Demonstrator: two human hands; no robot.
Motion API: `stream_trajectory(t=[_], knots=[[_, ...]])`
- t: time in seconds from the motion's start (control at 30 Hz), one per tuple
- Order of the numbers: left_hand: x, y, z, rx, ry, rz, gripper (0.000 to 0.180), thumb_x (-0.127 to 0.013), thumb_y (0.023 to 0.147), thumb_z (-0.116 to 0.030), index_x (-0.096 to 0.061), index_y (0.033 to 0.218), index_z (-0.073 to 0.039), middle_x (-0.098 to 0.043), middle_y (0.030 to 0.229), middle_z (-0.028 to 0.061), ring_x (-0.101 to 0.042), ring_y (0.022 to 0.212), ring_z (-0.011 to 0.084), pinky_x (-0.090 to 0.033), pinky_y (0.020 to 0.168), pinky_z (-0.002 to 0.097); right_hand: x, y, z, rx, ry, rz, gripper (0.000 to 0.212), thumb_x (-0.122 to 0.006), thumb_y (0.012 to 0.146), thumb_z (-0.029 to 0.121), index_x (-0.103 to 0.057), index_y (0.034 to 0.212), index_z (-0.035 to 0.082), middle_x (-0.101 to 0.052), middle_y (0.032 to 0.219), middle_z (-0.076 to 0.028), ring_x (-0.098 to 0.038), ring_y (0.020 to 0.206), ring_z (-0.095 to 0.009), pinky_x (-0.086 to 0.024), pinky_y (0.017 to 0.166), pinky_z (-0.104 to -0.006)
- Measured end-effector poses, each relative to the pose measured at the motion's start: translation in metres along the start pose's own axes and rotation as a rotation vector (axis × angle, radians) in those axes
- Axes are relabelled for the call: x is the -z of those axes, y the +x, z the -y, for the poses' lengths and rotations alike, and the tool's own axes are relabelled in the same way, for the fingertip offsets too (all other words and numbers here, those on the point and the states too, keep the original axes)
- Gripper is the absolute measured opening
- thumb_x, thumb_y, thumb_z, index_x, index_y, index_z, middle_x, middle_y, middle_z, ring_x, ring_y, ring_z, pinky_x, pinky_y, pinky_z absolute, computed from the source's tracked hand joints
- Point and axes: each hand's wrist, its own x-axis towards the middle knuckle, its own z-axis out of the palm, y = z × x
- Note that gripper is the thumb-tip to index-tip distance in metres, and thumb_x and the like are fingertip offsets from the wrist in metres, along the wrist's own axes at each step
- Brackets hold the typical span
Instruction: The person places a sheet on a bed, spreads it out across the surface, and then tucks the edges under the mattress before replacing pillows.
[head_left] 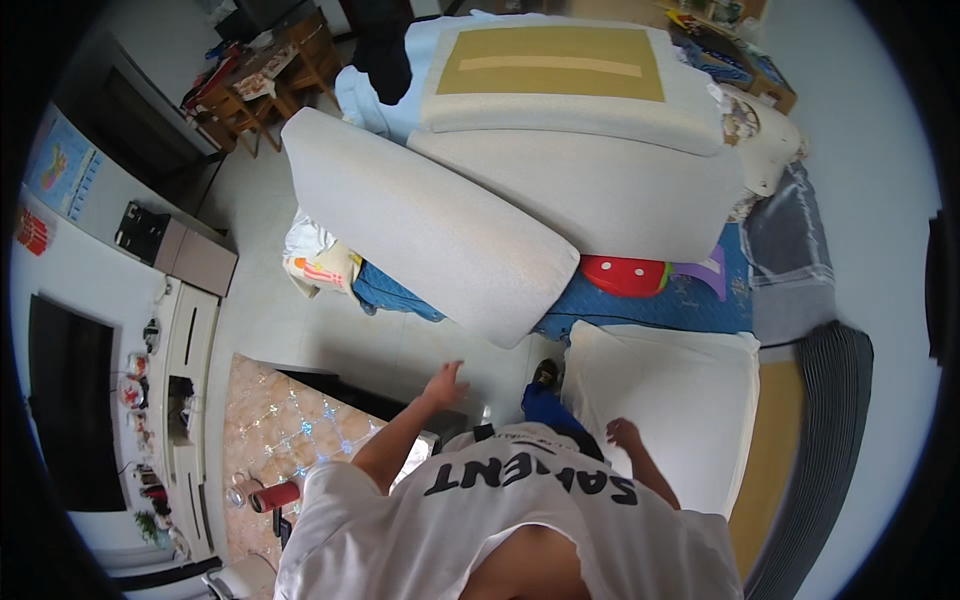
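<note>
My left hand (445, 385) is held out over the floor with its fingers apart and nothing in it. It is between the shiny patterned tabletop (290, 415) and a long white cushion (430, 220) lying aslant. My right hand (624, 435) hangs above the white-covered seat cushion (665, 400), its fingers loosely bent and nothing seen in them. Behind the slanting cushion lies a second white cushion (600, 190). At the far end is another white cushion (570, 125) with a tan panel (550, 65) facing up.
A red strawberry-shaped cushion (625, 276) and a purple piece (705, 272) rest on blue fabric (600, 315). Striped dark grey cloth (835, 430) drapes along the right side. A red cup (274, 496) stands on the tabletop. Wooden chairs (240, 110) are far left.
</note>
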Motion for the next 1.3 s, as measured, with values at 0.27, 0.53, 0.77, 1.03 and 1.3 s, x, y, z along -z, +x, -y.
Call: stream_trajectory(t=[0.27, 0.53, 0.77, 1.03, 1.3], knots=[[0.141, 0.139, -0.109, -0.296, 0.166, -0.471, 0.084, -0.07, 0.066, -0.011, -0.024, 0.137, -0.016, -0.016, 0.141, 0.0204, -0.023, 0.127, 0.0396, -0.031, 0.1, 0.0429, 0.09, 0.145, 0.134, 0.175, 0.009, -0.028, 0.014, -0.053, 0.082, 0.02, -0.058, 0.089, 0.008, -0.06, 0.074, -0.004, -0.058, 0.058, -0.013, -0.043, 0.049, -0.0255], [0.172, 0.22, -0.148, -0.225, 0.573, -0.179, 0.093, -0.074, 0.061, -0.039, -0.023, 0.138, -0.025, -0.009, 0.147, 0.0077, -0.006, 0.135, 0.0308, -0.011, 0.101, 0.0624, 0.107, 0.167, 0.109, 0.102, 0.181, -0.15, 0.016, -0.06, 0.078, 0.016, -0.058, 0.089, 0.004, -0.061, 0.073, -0.007, -0.06, 0.061, -0.016, -0.049, 0.049, -0.0292], [0.195, 0.255, -0.142, -0.429, 0.675, -0.054, 0.097, -0.069, 0.062, -0.054, -0.022, 0.139, -0.02, -0.005, 0.147, 0.0133, -0.001, 0.135, 0.0334, -0.004, 0.102, 0.0606, 0.063, 0.115, 0.098, -0.265, 0.156, -0.136, 0.022, -0.059, 0.079, 0.024, -0.057, 0.088, 0.004, -0.061, 0.07, -0.007, -0.06, 0.056, -0.016, -0.045, 0.046, -0.0272], [0.217, 0.297, -0.139, -0.798, 0.674, 0.093, 0.09, -0.063, 0.065, -0.06, -0.031, 0.135, -0.013, -0.018, 0.143, 0.0139, -0.011, 0.134, 0.0306, -0.007, 0.103, 0.0565, 0.006, 0.096, 0.142, -0.29, 0.298, -0.319, 0.024, -0.056, 0.079, 0.024, -0.057, 0.092, 0.005, -0.062, 0.073, -0.006, -0.06, 0.056, -0.015, -0.044, 0.047, -0.0262], [0.216, 0.314, -0.134, -0.919, 0.516, -0.034, 0.061, -0.061, 0.073, -0.044, -0.047, 0.12, -0.008, -0.038, 0.13, 0.0133, -0.031, 0.125, 0.0301, -0.018, 0.102, 0.0521, -0.06, 0.097, 0.237, -0.239, 0.391, -0.416, 0.027, -0.057, 0.078, 0.025, -0.061, 0.087, 0.0, -0.064, 0.073, -0.01, -0.062, 0.061, -0.018, -0.051, 0.057, -0.0288]])
